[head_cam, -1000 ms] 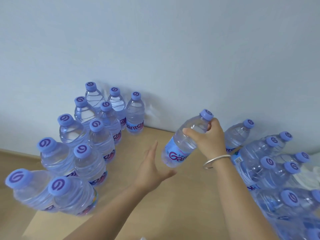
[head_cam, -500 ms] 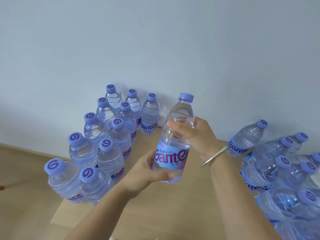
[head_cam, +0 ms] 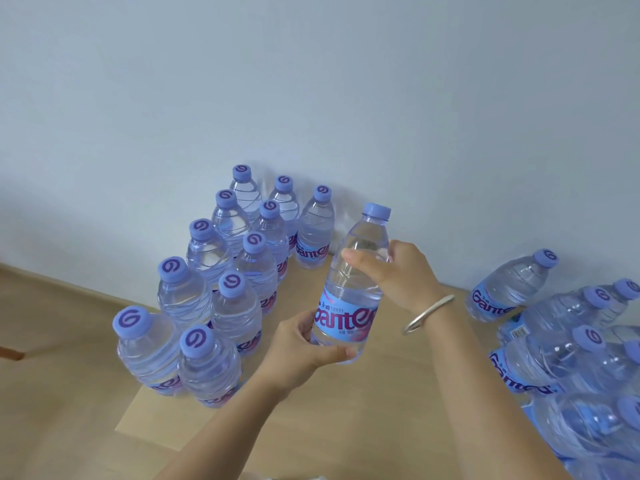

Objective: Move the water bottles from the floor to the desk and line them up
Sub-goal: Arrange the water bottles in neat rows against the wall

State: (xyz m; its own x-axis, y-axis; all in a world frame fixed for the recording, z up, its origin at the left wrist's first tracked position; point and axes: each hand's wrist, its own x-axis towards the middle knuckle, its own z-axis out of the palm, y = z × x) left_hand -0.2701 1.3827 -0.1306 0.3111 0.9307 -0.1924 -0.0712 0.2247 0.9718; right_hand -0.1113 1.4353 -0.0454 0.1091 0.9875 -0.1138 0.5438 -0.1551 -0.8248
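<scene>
Clear plastic water bottle with lilac cap (head_cam: 353, 282): upright, gripped low by left hand (head_cam: 304, 344), high by right hand (head_cam: 398, 275). Risk: toppling standing bottle rows (head_cam: 225, 292) left of it when set on wooden table (head_cam: 398, 393).

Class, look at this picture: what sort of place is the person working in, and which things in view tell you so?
Probably a plain indoor room, perhaps an office or storeroom: a light wooden desk stands against a bare pale wall, with wood-look floor beside it and many identical water bottles lined up.
</scene>
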